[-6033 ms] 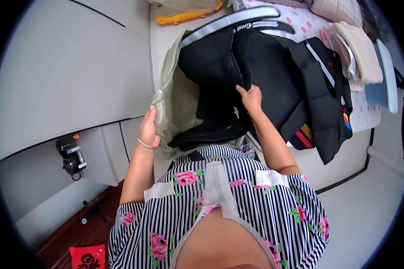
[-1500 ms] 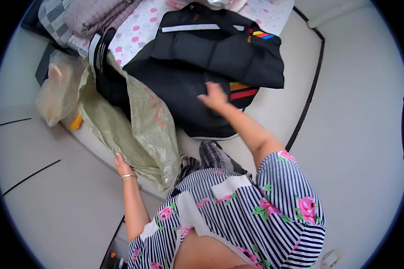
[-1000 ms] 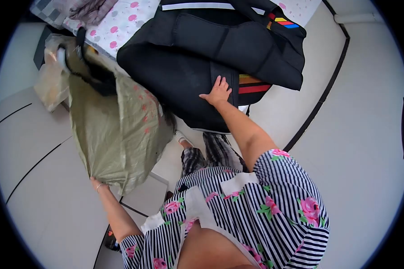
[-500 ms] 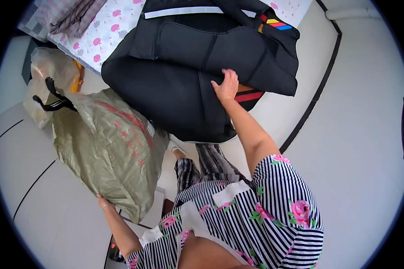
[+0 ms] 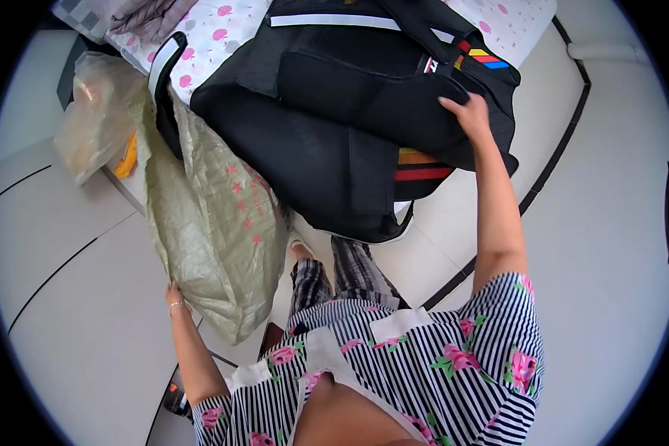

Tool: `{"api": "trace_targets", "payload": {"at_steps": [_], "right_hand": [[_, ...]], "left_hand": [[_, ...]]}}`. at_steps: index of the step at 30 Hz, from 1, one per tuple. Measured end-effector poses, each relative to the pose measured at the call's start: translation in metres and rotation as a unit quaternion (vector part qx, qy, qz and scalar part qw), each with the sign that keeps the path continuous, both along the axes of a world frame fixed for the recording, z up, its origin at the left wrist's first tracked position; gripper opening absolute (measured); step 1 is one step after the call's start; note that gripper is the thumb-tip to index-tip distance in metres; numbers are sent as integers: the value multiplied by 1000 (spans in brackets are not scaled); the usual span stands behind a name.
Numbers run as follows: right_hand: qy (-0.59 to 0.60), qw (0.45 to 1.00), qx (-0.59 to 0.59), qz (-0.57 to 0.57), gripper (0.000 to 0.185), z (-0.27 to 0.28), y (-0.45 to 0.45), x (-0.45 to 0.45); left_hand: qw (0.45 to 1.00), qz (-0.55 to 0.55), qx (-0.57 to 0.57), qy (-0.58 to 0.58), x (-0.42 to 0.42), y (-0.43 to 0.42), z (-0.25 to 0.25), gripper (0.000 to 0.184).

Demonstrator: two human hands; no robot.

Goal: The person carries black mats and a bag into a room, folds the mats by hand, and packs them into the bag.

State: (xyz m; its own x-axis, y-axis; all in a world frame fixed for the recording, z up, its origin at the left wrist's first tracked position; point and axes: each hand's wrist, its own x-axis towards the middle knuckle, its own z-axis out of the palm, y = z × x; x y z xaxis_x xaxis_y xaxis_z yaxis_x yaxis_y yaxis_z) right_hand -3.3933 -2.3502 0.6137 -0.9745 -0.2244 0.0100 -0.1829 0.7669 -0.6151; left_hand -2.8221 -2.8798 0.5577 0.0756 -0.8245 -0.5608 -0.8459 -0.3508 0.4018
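My left hand (image 5: 175, 294) grips the lower edge of a large olive-green woven sack (image 5: 219, 245) with red stars and print. A black strap with a white band (image 5: 167, 93) sticks up out of the sack's mouth. On the right, my right hand (image 5: 470, 117) holds the upper layer of a black padded cover (image 5: 342, 97) with its thumb on top; its other fingers are mostly hidden. This cover lies folded in layers, partly on the bed, with white, red, yellow and blue stripes. What else the sack holds is hidden.
A bed (image 5: 208, 44) with a pink-patterned sheet lies behind the cover, with a folded quilt (image 5: 152, 18) on it. Left of the sack is a translucent plastic bag (image 5: 93, 123) beside a yellow item (image 5: 126, 157). Pale floor tiles (image 5: 59, 245) have dark lines.
My right hand has moved right from the middle of the cover towards its right side. The sack has shifted, and its black strap now stands higher. The view has shifted slightly.
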Motion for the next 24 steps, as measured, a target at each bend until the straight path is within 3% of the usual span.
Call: {"api": "trace_targets", "payload": {"at_steps": [2, 4, 5, 6, 7, 8, 9, 10, 12, 14, 18, 19, 22, 24], "right_hand": [[19, 992, -111, -64, 41, 46, -1, 50], [146, 977, -134, -73, 35, 61, 25, 58], [104, 957, -247, -108, 31, 89, 20, 67], [159, 955, -214, -134, 27, 123, 5, 77], [209, 936, -251, -129, 26, 142, -5, 80], [239, 941, -196, -135, 25, 151, 1, 76], [248, 941, -193, -128, 25, 159, -3, 71], [261, 938, -192, -122, 25, 167, -5, 70], [282, 927, -202, -144, 24, 181, -16, 77], [286, 921, -217, -154, 24, 193, -19, 80], [289, 902, -280, -158, 30, 196, 4, 81], [299, 899, -270, -173, 30, 197, 14, 81], [338, 890, -242, -187, 24, 203, 51, 89], [381, 890, -169, -188, 21, 202, 86, 100]], "left_hand": [[968, -82, -231, -53, 32, -47, -56, 62], [869, -240, -428, -65, -57, 3, 30, 64], [814, -287, -504, 14, -105, 32, 62, 64], [779, -336, -517, 112, -144, 63, 79, 58], [777, -386, -452, 206, -183, 99, 98, 55], [787, -412, -365, 279, -214, 130, 99, 52], [812, -454, -248, 270, -239, 155, 86, 49], [792, -477, -169, 341, -260, 180, 50, 49], [797, -545, -63, 252, -291, 222, -28, 64], [832, -538, 72, 115, -322, 257, -93, 92], [852, -492, 122, 131, -345, 291, -154, 99], [871, -440, 118, 185, -344, 293, -161, 83], [805, -519, 127, 257, -339, 283, -160, 53], [801, -377, 218, 411, -325, 282, -140, 35]]}}
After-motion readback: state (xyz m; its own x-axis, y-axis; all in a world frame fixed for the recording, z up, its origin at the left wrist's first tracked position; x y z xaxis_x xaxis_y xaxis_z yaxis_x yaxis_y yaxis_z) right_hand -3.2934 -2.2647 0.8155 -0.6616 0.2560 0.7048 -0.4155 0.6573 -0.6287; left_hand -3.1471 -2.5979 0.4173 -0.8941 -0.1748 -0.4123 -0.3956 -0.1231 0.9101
